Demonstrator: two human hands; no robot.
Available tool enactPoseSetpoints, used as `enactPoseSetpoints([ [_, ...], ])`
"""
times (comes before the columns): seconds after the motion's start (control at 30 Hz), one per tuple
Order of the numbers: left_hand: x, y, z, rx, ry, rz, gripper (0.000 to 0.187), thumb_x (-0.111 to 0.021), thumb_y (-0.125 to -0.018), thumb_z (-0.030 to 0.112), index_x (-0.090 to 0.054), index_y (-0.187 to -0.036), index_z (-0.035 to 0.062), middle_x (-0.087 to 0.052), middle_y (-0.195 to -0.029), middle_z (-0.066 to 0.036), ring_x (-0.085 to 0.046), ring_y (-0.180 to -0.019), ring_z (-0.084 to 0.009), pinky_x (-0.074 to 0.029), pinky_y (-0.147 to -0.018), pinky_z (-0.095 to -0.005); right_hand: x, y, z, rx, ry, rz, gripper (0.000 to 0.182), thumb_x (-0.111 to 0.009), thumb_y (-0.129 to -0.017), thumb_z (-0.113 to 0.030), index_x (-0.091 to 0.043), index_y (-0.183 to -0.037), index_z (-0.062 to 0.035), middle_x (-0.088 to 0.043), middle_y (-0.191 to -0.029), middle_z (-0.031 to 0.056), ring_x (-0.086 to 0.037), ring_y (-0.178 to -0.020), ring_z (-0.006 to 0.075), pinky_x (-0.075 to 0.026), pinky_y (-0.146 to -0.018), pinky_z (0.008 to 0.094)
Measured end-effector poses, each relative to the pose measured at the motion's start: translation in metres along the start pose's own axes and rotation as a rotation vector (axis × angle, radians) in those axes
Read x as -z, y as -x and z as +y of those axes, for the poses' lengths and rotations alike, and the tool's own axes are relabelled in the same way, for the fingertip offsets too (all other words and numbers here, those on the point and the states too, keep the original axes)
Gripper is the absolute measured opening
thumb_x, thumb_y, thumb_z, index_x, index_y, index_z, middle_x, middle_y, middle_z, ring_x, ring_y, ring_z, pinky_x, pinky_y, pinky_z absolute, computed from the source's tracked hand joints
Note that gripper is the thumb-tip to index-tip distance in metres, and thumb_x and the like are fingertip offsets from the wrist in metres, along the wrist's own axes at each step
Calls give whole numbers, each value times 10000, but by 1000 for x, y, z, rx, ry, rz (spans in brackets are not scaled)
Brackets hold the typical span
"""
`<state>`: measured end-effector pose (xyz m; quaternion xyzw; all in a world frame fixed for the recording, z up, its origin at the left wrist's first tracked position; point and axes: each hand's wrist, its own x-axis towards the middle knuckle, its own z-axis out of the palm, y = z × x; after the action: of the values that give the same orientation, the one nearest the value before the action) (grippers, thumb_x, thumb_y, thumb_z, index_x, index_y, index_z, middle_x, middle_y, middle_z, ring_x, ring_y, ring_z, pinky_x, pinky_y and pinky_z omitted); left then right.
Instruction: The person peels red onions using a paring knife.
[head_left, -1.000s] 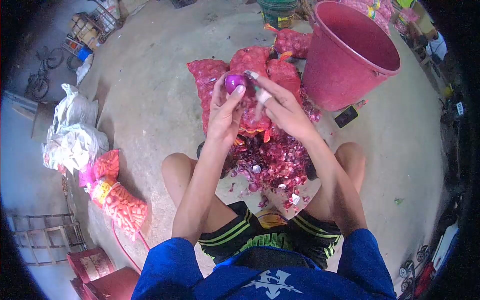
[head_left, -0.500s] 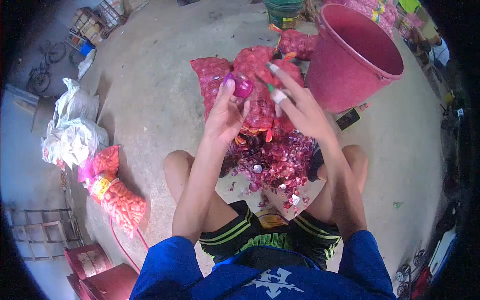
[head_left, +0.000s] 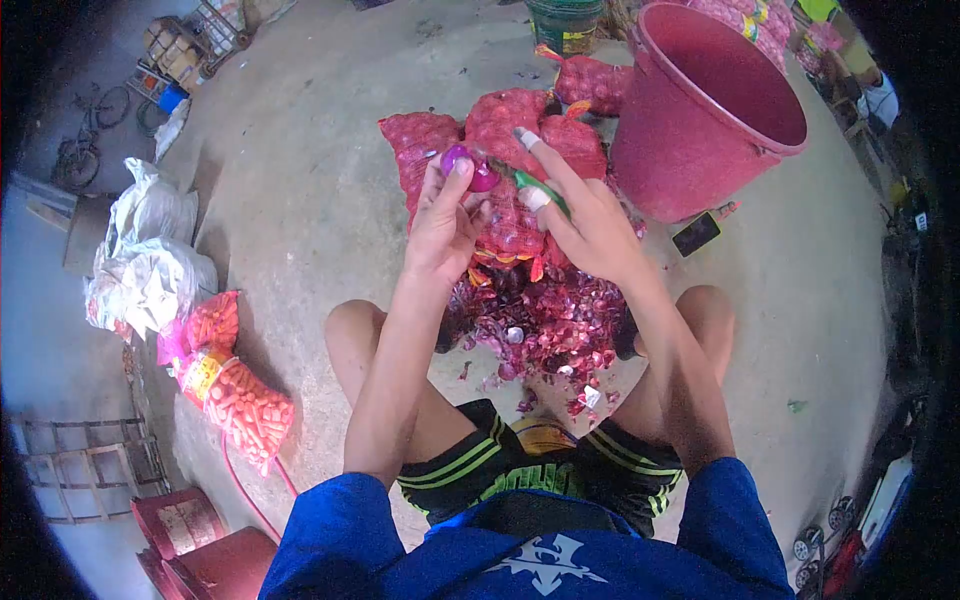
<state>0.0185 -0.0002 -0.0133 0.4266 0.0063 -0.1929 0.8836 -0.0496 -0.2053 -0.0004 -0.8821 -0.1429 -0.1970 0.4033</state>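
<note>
The left hand (head_left: pixel 445 225) grips a peeled purple onion (head_left: pixel 468 166) above the mesh sacks (head_left: pixel 500 130); the right hand (head_left: pixel 590 225) closes on a green-handled knife (head_left: pixel 530 185) at it. Peelings (head_left: pixel 550 325) are piled on the floor, full sacks remain, and the red bucket (head_left: pixel 700 110) looks empty

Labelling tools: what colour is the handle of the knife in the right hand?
Green, on the knife in the right hand; head view.

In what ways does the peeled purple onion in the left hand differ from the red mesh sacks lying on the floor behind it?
The peeled purple onion is one small, smooth, shiny bulb; the red mesh sacks are large, lumpy and netted. The onion is held up in the left hand; the sacks lie on the concrete floor. Both are reddish-purple.
</note>
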Motion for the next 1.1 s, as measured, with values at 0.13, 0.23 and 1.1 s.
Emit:
enactPoseSetpoints([
  [0.13, 2, -2, -2, -23, -34, 9, 317, -791, -993, 326, -598, -1234, 255, -695, -1101, 91, -666, -893, -72, -555, -726, -262, -2, -6, 5, -400, -639, -158, 652, -616, -1057, -269, -383, -1641, -99, -640, -694, 107, -650, -666, 228, -525, -700, 421],
  [0.23, 2, -4, -3, -12, -33, -6, 334, -779, -1001, 356, -589, -1257, 259, -696, -1101, 89, -662, -887, -65, -548, -725, -267, 1, -5, 4, -303, -707, -156, 636, -606, -1067, -271, -393, -1634, -77, -635, -718, 37, -613, -703, 120, -521, -700, 376],
  [1.1, -6, 0, 0, -84, 45, -14, 313, -774, -991, 149, -584, -1232, 208, -699, -1131, 62, -680, -1040, -89, -573, -921, -312, 1, -9, -6, -368, -821, -247, 593, -475, -1146, -291, -310, -1689, -122, -578, -689, -4, -429, -566, 53, -342, -531, 229],
])
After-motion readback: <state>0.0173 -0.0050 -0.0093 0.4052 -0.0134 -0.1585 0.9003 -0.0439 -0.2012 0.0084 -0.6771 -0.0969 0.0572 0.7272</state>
